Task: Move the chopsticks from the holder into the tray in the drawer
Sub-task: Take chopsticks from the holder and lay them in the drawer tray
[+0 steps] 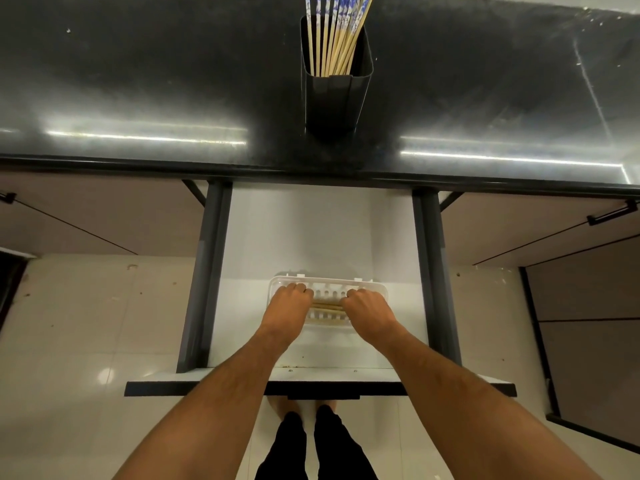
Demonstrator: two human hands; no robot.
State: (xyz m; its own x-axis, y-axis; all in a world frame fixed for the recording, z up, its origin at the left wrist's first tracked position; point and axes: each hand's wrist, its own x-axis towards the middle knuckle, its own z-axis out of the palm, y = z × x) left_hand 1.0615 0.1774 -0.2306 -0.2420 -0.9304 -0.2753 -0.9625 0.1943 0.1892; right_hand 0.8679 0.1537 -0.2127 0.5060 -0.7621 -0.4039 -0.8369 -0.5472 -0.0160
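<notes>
A dark square holder (334, 102) stands on the black countertop and holds several bamboo chopsticks with blue-and-white tops (334, 36). Below it the drawer is pulled out, with a clear white slotted tray (327, 284) near its front. Several chopsticks (327, 307) lie crosswise in the tray. My left hand (289, 303) covers the tray's left end and my right hand (369, 306) its right end. Both have fingers curled down over the ends of these chopsticks, which stay hidden beneath them.
The drawer has a white floor (311, 233), dark grey side rails (204, 271) and a dark front panel (173, 388). Cabinet doors with black handles (611, 213) flank it. Pale tiled floor (86, 341) lies below, with my feet under the drawer front.
</notes>
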